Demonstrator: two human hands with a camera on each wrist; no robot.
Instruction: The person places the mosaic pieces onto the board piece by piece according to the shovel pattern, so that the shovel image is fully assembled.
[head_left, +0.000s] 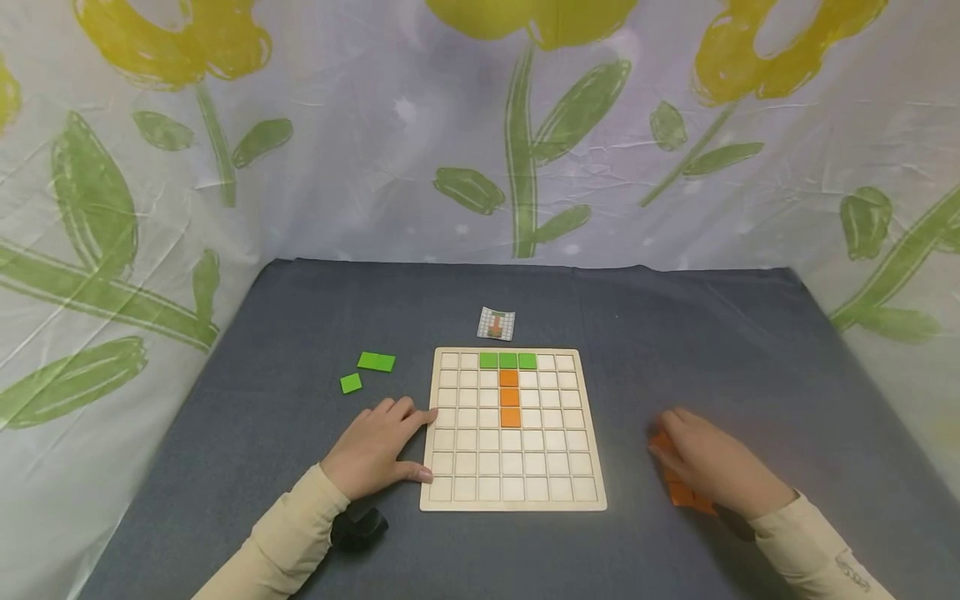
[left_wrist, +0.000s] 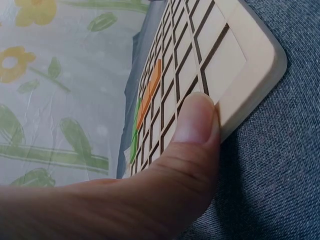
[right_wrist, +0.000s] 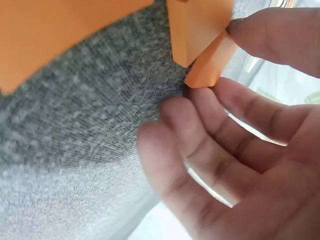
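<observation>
A pale wooden board point(head_left: 552, 440) with a grid of square recesses lies on the table. Three green tiles point(head_left: 507, 361) fill the middle of its far row, with three orange tiles point(head_left: 509, 397) in a column below the central one. My left hand point(head_left: 375, 446) rests at the board's left edge, thumb and index finger touching the rim; in the left wrist view the thumb point(left_wrist: 196, 122) lies over it by a corner. Off to the right, my right hand point(head_left: 716, 462) is over a group of loose orange tiles point(head_left: 681, 493). It pinches one orange tile point(right_wrist: 212, 62) between thumb and index finger.
Loose green tiles point(head_left: 377, 362) lie left of the board. Behind it is a small printed card point(head_left: 496, 324) with a grid picture. A black object point(head_left: 362, 530) sits by the left wrist. A flower-printed curtain point(head_left: 375, 125) surrounds the dark cloth-covered table point(head_left: 637, 333).
</observation>
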